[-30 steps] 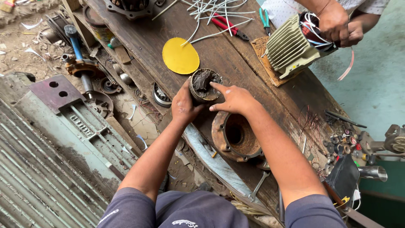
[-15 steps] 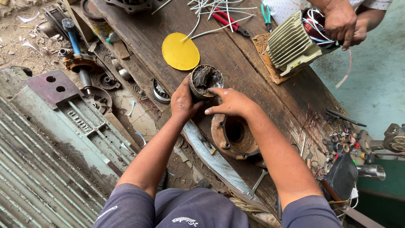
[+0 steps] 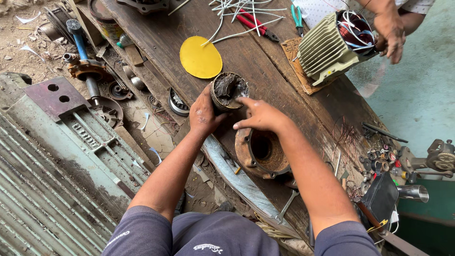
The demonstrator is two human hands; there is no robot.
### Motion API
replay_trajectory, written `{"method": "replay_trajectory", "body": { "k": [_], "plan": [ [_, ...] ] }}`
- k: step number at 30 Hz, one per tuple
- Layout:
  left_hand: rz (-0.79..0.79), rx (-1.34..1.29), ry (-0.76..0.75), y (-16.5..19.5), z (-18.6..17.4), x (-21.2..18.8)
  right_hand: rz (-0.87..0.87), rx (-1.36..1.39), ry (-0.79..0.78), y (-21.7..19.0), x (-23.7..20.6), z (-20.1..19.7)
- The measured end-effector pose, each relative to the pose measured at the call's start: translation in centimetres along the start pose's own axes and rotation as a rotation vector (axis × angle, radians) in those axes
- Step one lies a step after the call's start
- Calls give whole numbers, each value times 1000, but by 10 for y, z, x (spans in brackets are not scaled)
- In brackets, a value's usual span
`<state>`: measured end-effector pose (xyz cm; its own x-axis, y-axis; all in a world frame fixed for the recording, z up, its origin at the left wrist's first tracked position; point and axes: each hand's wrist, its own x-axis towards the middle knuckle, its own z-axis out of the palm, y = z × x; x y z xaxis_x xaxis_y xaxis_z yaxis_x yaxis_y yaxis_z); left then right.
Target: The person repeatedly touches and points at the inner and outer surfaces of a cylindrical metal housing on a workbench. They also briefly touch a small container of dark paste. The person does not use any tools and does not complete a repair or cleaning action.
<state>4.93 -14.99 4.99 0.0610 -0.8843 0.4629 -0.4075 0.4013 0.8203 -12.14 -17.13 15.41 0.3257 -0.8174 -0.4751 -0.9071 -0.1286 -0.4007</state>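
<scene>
Between both hands, grimy tin (image 3: 229,91): left fingers (image 3: 204,114) wrapped round, right fingers (image 3: 246,102) spread atop.

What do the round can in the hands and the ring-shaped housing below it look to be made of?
Can: likely thin metal, dulled and grimy, dark paste inside. Ring-shaped housing: probably cast iron or steel, rough with orange-brown rust all over. Left hand grips the can; right hand reaches into it.

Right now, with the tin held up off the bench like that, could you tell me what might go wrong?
1. The round tin is gripped only by the left hand while the right hand digs a finger into its dark paste; a hard push could tip or drop it.
2. The rusty motor housing sits directly below, so spilled paste could foul its bore.
3. Greasy fingers could slip on whatever they grip afterwards, such as the spanner at the bench edge.
</scene>
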Motion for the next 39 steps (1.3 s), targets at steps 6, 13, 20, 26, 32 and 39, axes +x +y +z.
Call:
{"method": "replay_trajectory", "body": {
  "k": [6, 13, 20, 26, 32, 39],
  "plan": [
    [-20, 37, -14, -1, 0, -1, 36, 109, -56, -7, -4, 9],
    [-36, 49, -25, 0, -1, -1, -26, 449, -130, 6, -3, 13],
    [-11, 59, -15, 0, 0, 0, -20, 417, 1, 21, -4, 9],
    [-14, 57, -18, 0, -1, 0, 52, 271, -23, 14, -4, 16],
    [-20, 62, -18, 2, -2, 0, -57, 474, -71, 13, -3, 28],
    [-25, 60, -24, 2, -2, 1, -16, 768, -50, 22, -2, 23]
  ]
}}
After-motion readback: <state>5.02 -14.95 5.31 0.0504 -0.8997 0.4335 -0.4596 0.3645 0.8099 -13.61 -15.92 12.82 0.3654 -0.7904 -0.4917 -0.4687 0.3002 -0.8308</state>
